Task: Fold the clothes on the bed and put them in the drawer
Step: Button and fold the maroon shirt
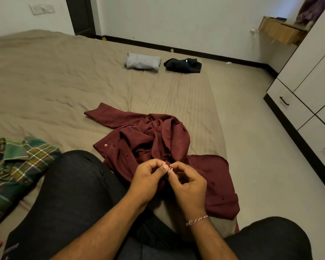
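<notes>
- Both hands, my left hand (148, 177) and right hand (189, 186), pinch a button (170, 168) on the maroon shirt (158, 139).
- It lies crumpled on the bed (54, 87), against my knees.

Single head-worn wide-angle view, forward and down, close over the bed (68, 87).

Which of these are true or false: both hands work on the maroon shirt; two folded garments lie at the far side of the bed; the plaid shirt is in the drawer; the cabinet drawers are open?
1. Both the left hand and right hand pinch the maroon shirt. True.
2. A folded grey garment and a folded dark garment lie farther up the bed. True.
3. The plaid shirt is in the drawer. False: it lies on the bed.
4. The cabinet drawers are open. False: shut.
</notes>
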### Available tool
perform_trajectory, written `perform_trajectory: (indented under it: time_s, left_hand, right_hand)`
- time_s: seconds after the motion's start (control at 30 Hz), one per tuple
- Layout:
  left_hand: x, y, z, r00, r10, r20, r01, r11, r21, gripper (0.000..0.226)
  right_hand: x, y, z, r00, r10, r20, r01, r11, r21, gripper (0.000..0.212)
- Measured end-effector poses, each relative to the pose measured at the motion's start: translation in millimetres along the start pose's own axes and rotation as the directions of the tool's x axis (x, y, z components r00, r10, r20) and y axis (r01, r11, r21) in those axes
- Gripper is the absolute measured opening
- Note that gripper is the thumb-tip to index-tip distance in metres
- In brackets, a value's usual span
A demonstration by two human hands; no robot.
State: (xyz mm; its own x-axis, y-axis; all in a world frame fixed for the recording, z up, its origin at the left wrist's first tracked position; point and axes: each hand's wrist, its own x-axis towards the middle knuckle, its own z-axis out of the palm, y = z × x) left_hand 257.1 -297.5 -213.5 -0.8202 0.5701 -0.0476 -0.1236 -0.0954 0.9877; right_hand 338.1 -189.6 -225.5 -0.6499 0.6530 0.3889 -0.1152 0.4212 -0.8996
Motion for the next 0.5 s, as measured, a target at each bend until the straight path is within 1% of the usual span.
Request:
perform_trajectory:
  time_s: [0.07,0.13,0.2,0.27,0.3,0.33,0.37,0.43,0.47,0.5]
  left_hand:
    - [2.1,-1.5,0.4,0.997,0.078,0.004,-0.078,0.989,0.128,0.016]
    - [3.2,0.0,0.2,0.989,0.131,0.063,-0.141,0.971,0.193,0.005]
    - [3.4,0.8,-0.3,0.968,0.204,0.148,-0.242,0.917,0.316,0.026]
    - [4.7,0.6,0.2,0.930,0.297,0.215,-0.366,0.797,0.480,0.043]
    - [4.8,1.2,1.0,0.915,0.329,0.231,-0.402,0.754,0.519,0.046]
    - [5.2,0.6,1.2,0.910,0.346,0.227,-0.413,0.742,0.528,0.045]
    - [5.2,0.8,1.2,0.916,0.338,0.217,-0.402,0.762,0.508,0.041]
    - [6.4,5.6,0.7,0.947,0.257,0.191,-0.314,0.866,0.390,0.029]
    - [7.6,8.3,0.0,0.962,0.204,0.180,-0.253,0.913,0.319,0.022]
    - [10.5,10.3,-1.6,0.974,0.163,0.158,-0.202,0.940,0.275,0.015]
  right_hand:
    - [2.2,1.8,0.0,0.993,0.116,0.009,-0.116,0.988,0.102,0.019]
    - [7.8,1.0,-3.7,0.988,0.152,0.009,-0.151,0.969,0.195,0.015]
    - [13.8,-0.3,-7.6,0.981,0.192,0.021,-0.190,0.941,0.281,0.010]
    - [17.4,1.6,-8.3,0.973,0.225,0.057,-0.231,0.919,0.321,0.008]
    - [19.0,3.5,-7.6,0.968,0.239,0.075,-0.251,0.912,0.324,0.008]
    - [19.9,6.1,-6.8,0.964,0.248,0.096,-0.266,0.908,0.324,0.008]
    - [20.3,8.4,-6.1,0.961,0.247,0.120,-0.273,0.907,0.320,0.007]
    - [21.3,11.3,-6.7,0.967,0.204,0.155,-0.240,0.935,0.261,0.005]
    - [22.3,11.8,-8.4,0.973,0.154,0.172,-0.188,0.961,0.203,0.007]
    - [23.7,10.9,-10.3,0.976,0.088,0.197,-0.115,0.984,0.133,0.007]
